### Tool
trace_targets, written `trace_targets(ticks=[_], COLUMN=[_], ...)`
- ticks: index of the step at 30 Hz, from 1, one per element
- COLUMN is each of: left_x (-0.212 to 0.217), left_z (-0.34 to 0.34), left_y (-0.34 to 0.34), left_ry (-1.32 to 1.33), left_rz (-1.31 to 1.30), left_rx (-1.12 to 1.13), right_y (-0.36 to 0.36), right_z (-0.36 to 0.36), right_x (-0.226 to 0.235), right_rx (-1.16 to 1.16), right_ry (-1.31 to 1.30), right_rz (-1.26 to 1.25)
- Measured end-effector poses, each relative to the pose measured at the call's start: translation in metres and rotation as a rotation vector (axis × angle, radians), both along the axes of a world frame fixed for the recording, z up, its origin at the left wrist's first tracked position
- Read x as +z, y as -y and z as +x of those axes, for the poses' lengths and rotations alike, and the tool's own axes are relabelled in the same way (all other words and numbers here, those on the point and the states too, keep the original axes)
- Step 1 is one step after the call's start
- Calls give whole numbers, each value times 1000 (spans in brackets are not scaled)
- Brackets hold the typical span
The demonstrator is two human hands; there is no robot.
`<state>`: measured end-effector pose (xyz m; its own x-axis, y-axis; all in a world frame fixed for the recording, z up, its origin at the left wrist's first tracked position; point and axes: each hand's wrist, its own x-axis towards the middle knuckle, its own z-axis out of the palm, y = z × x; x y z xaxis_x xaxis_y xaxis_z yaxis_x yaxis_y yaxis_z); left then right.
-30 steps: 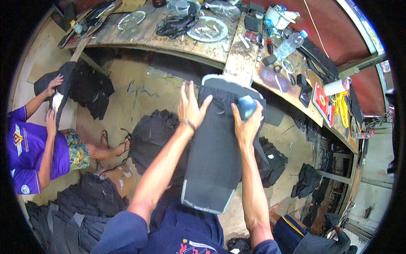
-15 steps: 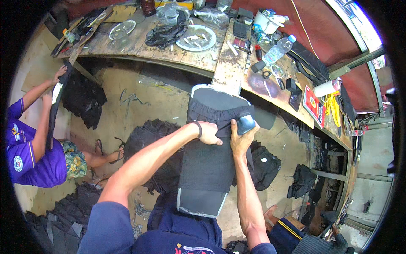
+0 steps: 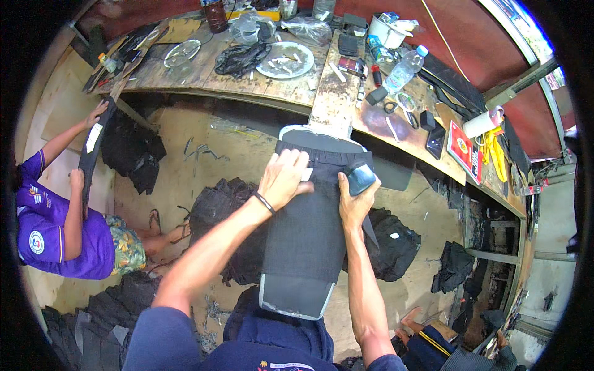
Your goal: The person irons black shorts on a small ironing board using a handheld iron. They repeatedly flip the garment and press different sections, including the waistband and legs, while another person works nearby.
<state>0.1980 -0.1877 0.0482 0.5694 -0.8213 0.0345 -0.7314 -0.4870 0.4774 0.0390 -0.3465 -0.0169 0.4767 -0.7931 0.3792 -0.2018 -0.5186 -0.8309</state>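
Note:
A dark elastic-waisted garment (image 3: 309,229) is stretched over a long padded board (image 3: 291,303) with pale edges, in front of me. Near the waistband, my left hand (image 3: 281,182) rests over the cloth with bent fingers. A small white piece (image 3: 306,175) shows between its thumb and forefinger; its kind is unclear. My right hand (image 3: 357,201) grips a dark, glossy, rounded object (image 3: 361,179) at the garment's right upper edge, thumb along its left side. That object's underside is hidden.
Beyond the board, a wooden workbench (image 3: 204,68) carries a white plate (image 3: 284,60) with white sticks, a water bottle (image 3: 405,71), scissors (image 3: 406,108) and a phone (image 3: 435,141). Dark cloth piles (image 3: 393,244) lie on the floor. A person in purple (image 3: 62,229) holds a dark strip at left.
My left hand has lifted off its closed hold at the waistband and shifted left and up, uncovering the white piece. My right hand keeps its grip on the glossy object in nearly the same place.

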Motion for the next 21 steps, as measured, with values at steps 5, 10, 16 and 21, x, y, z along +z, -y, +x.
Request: trace_targets(ticks=[5, 10, 16, 21], left_x=[-24, -52, -59, -63], left_z=[-33, 2, 15, 14], left_y=[12, 30, 36, 36], left_ry=[131, 149, 241, 233], left_rz=[-13, -310, -134, -109], left_rx=[51, 28, 18, 112], right_y=[14, 5, -70, -76], right_z=[8, -2, -32, -11], right_x=[-4, 59, 64, 32], right_rx=[2, 79, 796, 608], right_ry=[69, -54, -449, -374], right_rz=[51, -72, -326, -321])
